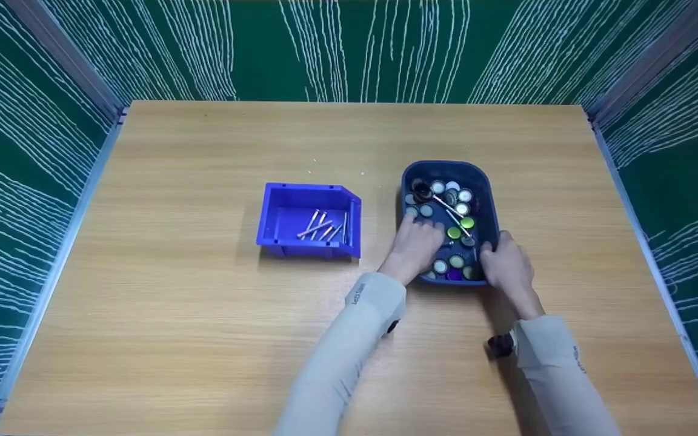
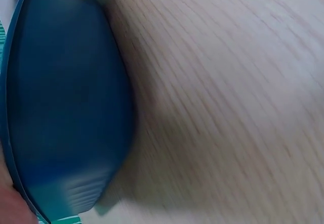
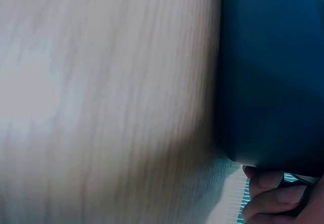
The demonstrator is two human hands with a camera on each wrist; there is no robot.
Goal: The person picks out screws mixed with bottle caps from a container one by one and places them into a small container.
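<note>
A dark blue rounded tub (image 1: 494,224) holds bottle caps (image 1: 456,261) and several metal screws (image 1: 448,206). My left hand (image 1: 418,245) reaches over the tub's left side, with its fingers down among the caps; whether they pinch anything is hidden. My right hand (image 1: 509,266) grips the tub's right rim near the front corner, thumb over the edge. In the right wrist view, curled fingers (image 3: 273,196) show against the outside of the tub (image 3: 273,77). The left wrist view mostly shows the tub's outer wall (image 2: 66,87).
To the left of the tub stands a purple-blue open-front bin (image 1: 273,212) with several screws (image 1: 319,227) inside. Both sit on a wooden table (image 1: 173,303). Small pale specks lie behind the bin. Green panels with white streaks (image 1: 312,48) enclose the back and sides.
</note>
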